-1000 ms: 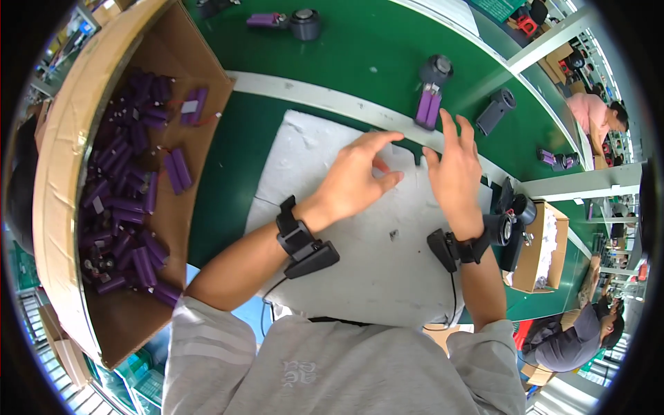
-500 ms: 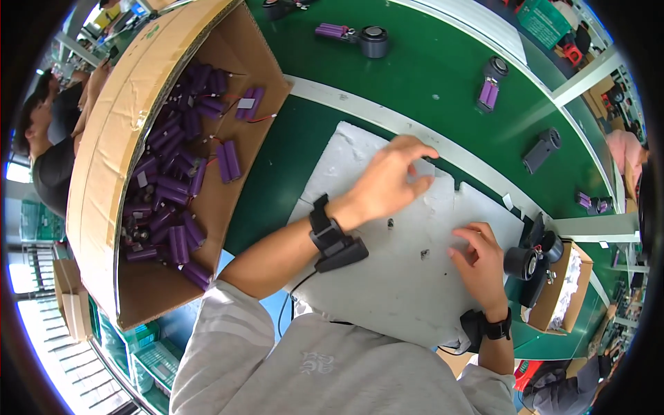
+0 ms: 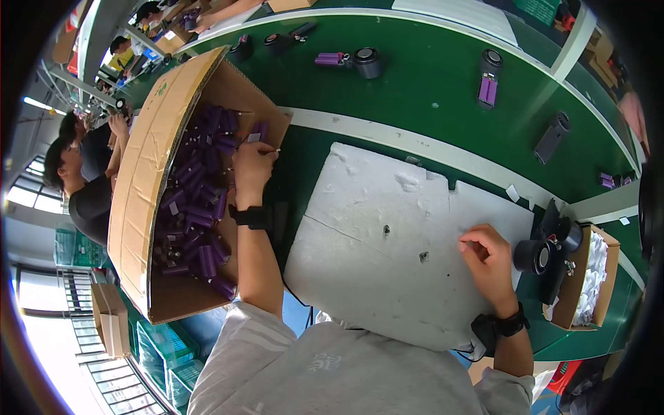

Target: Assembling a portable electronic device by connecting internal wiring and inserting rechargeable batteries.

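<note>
My left hand (image 3: pixel 253 173) reaches into the cardboard box (image 3: pixel 142 180) at its right side. Its fingers curl closed at the near end of a purple battery pack (image 3: pixel 259 130) with a white label; the fingertips are partly hidden. Many more purple battery packs (image 3: pixel 200 187) lie heaped in the tilted box, some with thin wires. My right hand (image 3: pixel 490 259) rests over the right part of the white foam board (image 3: pixel 360 263). Its fingers are loosely curled toward the thumb, and nothing shows in them. Just right of it sits a dark grey device with a round head (image 3: pixel 532 257).
A small carton (image 3: pixel 612 277) of white pieces stands at the right. Beyond a pale rail (image 3: pixel 387 135), the green surface (image 3: pixel 415 83) carries dark round-headed units with purple cells (image 3: pixel 487 90) and a grey handle-shaped housing (image 3: pixel 552 138). Other people (image 3: pixel 76 173) work at far left.
My left hand has moved left from above the foam board into the box and closed. The right hand's fingers have curled in. The whole view has shifted with my head.
</note>
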Demonstrator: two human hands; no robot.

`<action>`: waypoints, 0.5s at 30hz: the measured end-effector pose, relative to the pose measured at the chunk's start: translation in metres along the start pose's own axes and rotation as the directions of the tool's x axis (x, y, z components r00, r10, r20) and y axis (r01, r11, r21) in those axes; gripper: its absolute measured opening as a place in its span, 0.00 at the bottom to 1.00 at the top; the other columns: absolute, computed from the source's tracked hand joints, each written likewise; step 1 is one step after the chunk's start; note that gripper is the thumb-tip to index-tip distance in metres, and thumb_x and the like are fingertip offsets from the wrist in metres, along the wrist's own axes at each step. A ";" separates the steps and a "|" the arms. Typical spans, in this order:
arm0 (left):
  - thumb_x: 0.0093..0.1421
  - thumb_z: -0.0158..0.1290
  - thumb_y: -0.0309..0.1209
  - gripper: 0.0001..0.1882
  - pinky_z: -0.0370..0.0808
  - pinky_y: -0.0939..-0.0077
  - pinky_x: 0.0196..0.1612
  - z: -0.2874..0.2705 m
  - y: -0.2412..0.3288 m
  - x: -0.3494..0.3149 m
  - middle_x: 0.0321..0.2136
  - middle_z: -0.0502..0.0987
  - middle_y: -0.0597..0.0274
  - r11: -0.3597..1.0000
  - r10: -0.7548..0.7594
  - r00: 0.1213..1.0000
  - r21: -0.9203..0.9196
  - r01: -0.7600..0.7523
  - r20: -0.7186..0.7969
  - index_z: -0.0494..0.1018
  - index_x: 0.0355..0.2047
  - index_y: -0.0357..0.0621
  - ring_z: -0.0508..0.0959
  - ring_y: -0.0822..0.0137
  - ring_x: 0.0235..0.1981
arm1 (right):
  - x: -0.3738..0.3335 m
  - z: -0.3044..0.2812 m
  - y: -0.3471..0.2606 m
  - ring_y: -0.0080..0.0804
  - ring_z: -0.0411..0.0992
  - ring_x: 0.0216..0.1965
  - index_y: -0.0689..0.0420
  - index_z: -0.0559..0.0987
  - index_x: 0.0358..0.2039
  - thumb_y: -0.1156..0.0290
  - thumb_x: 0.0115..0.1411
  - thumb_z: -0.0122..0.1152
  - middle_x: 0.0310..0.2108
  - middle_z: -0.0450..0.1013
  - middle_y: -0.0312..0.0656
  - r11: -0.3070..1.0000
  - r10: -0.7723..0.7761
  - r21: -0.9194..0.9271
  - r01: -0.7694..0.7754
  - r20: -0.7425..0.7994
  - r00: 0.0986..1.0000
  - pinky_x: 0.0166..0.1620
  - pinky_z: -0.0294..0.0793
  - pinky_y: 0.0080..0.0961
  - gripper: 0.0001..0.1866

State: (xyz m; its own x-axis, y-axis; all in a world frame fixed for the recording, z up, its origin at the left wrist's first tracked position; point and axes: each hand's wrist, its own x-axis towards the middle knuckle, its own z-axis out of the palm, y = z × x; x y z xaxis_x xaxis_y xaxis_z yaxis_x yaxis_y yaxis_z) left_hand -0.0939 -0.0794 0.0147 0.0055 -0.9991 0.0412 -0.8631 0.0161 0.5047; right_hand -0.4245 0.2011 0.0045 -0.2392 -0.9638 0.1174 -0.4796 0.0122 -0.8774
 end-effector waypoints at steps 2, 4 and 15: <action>0.53 0.62 0.27 0.09 0.77 0.75 0.32 -0.007 0.005 -0.007 0.27 0.82 0.54 0.979 -0.045 0.999 -0.197 0.050 0.031 0.80 0.34 0.36 0.82 0.67 0.27 | -0.002 -0.005 0.004 0.21 0.68 0.26 0.61 0.77 0.32 0.81 0.53 0.61 0.33 0.73 0.38 1.000 -0.007 0.006 0.007 -0.007 1.000 0.26 0.64 0.15 0.05; 0.54 0.61 0.27 0.08 0.77 0.78 0.31 -0.021 0.017 -0.014 0.27 0.82 0.56 0.958 -0.045 0.997 -0.279 0.058 0.055 0.80 0.32 0.36 0.81 0.70 0.27 | -0.002 -0.005 0.007 0.22 0.69 0.26 0.62 0.77 0.34 0.80 0.51 0.63 0.34 0.73 0.39 1.000 -0.016 0.010 0.016 -0.012 1.000 0.27 0.66 0.16 0.08; 0.53 0.64 0.22 0.05 0.76 0.82 0.31 -0.002 0.166 -0.134 0.25 0.82 0.56 0.515 0.831 0.318 -0.847 -0.131 0.456 0.80 0.31 0.34 0.81 0.71 0.28 | -0.019 0.006 0.012 0.25 0.74 0.36 0.59 0.71 0.49 0.78 0.46 0.72 0.41 0.74 0.44 0.926 -0.272 0.304 0.225 0.121 0.955 0.36 0.74 0.21 0.29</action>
State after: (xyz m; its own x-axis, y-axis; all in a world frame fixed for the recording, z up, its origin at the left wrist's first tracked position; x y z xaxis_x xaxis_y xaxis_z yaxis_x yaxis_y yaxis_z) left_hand -0.2367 0.0569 0.0947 -0.9460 -0.3218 0.0391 -0.0175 0.1713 0.9851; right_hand -0.4212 0.2182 -0.0112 0.0043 -0.9556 0.2945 -0.2410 -0.2868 -0.9272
